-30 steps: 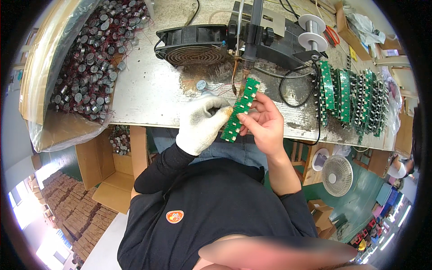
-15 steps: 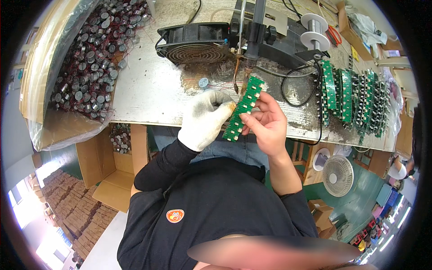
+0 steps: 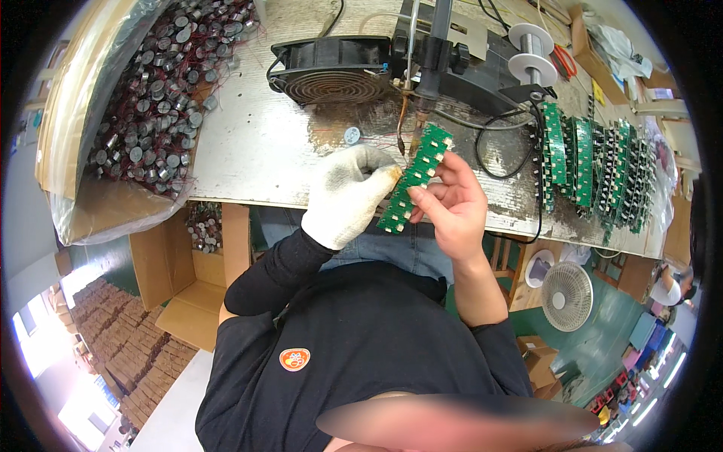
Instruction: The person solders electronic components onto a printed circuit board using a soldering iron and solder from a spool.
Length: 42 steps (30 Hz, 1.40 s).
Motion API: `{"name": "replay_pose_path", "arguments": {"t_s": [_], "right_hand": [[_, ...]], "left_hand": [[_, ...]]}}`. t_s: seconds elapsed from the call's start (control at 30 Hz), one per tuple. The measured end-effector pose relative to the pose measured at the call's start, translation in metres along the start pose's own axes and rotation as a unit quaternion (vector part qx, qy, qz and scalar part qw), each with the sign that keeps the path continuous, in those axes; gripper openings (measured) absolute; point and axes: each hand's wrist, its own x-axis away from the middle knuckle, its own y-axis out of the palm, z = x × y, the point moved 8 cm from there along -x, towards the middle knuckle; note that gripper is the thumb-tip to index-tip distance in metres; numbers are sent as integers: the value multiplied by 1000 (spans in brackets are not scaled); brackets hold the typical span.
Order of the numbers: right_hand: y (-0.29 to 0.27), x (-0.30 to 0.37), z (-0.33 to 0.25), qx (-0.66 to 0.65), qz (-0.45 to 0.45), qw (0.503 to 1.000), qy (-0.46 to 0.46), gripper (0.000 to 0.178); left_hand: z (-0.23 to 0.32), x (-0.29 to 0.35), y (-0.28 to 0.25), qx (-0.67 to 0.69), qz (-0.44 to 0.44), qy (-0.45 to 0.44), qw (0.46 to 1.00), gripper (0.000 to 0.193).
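Observation:
My right hand (image 3: 456, 207), bare, grips a long green circuit board (image 3: 416, 179) between thumb and fingers. The board is tilted, its far end just below the tip of a stand-mounted soldering iron (image 3: 422, 113). My left hand (image 3: 348, 192), in a white glove, is closed in a pinch beside the board's left edge; what lies between its fingertips is hidden. A round metal part (image 3: 352, 135) lies on the table beyond the glove, its thin red wires running right toward the iron. A thin solder feed tube (image 3: 404, 120) hangs left of the iron.
A black fan (image 3: 331, 71) stands behind the glove. At left, a plastic-lined box holds many round wired parts (image 3: 154, 113). Rows of green boards (image 3: 580, 162) stand at right, near a black cable (image 3: 482, 154) and a solder spool (image 3: 532, 56). An open carton (image 3: 192, 290) sits below.
Both hands and the board appear slightly further right, but the whole table has shifted the same way in view. The grips look unchanged.

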Motion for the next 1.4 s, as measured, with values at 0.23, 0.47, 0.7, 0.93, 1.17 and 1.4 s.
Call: {"name": "replay_pose_path", "arguments": {"t_s": [0.23, 0.47, 0.7, 0.93, 1.17, 1.4], "right_hand": [[-1, 1, 5, -6, -2, 1000, 6, 52], [0, 3, 7, -11, -5, 1000, 8, 53], [1, 6, 6, -1, -4, 1000, 11, 53], [0, 4, 5, -4, -6, 1000, 1, 53], [1, 5, 1, -7, -2, 1000, -7, 53], [-1, 5, 8, -12, -5, 1000, 7, 52]], "left_hand": [[-14, 0, -2, 13, 4, -25, 1000, 13], [-15, 1, -2, 19, 3, -3, 1000, 13], [-15, -1, -1, 38, 2, -16, 999, 12], [-9, -3, 0, 24, 4, -34, 999, 13], [-5, -3, 1, 33, -7, -11, 999, 21], [-12, -5, 1, 32, 8, -3, 999, 14]]}}
